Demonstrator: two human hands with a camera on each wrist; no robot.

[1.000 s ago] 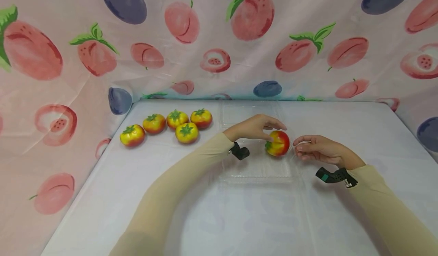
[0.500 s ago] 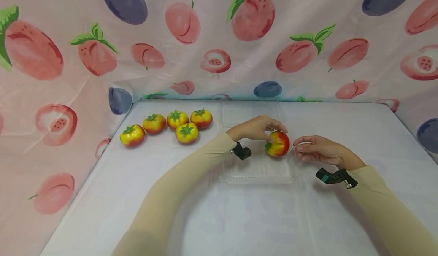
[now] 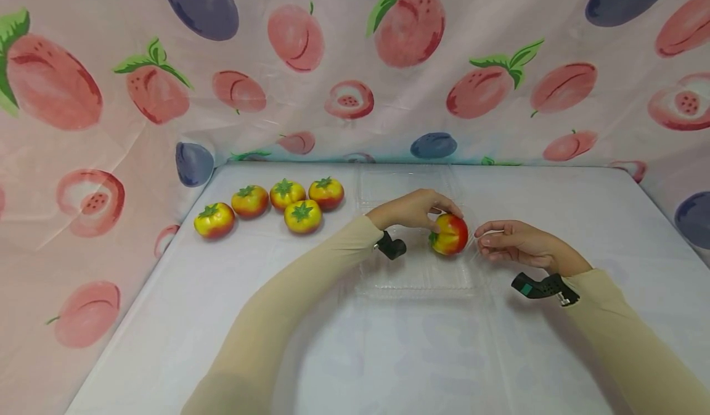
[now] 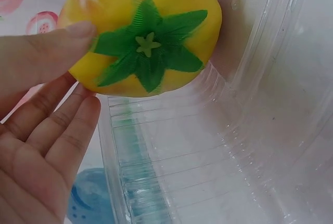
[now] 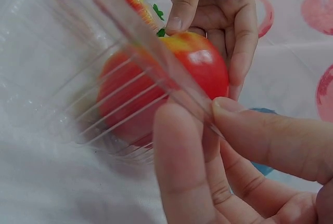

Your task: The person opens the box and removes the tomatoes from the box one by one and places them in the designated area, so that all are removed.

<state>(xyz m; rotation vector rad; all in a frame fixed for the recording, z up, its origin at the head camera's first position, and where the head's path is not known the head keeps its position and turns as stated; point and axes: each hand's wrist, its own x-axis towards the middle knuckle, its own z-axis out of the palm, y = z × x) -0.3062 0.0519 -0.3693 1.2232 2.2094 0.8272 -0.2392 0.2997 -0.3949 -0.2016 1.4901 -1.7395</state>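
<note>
In the head view, my left hand (image 3: 409, 209) grips a glossy red-and-yellow tomato (image 3: 452, 235) inside a clear plastic clamshell box (image 3: 416, 290). The left wrist view shows the thumb against the tomato's yellow side, near its green star-shaped calyx (image 4: 148, 44). My right hand (image 3: 516, 242) pinches the box's right rim (image 5: 200, 112) between thumb and finger. Through the ribbed wall, the right wrist view shows the tomato's red underside, with its top above the rim. The calyx end faces left.
Several matching tomatoes (image 3: 303, 216) lie at the back left of the white-covered table (image 3: 388, 359). Behind the box its clear lid (image 3: 405, 184) lies open. A fruit-printed cloth (image 3: 310, 113) hangs along the back and left side.
My left hand has shifted slightly, its fingers settling lower against the tomato. The right hand keeps its place at the rim, and the other tomatoes have not moved.
</note>
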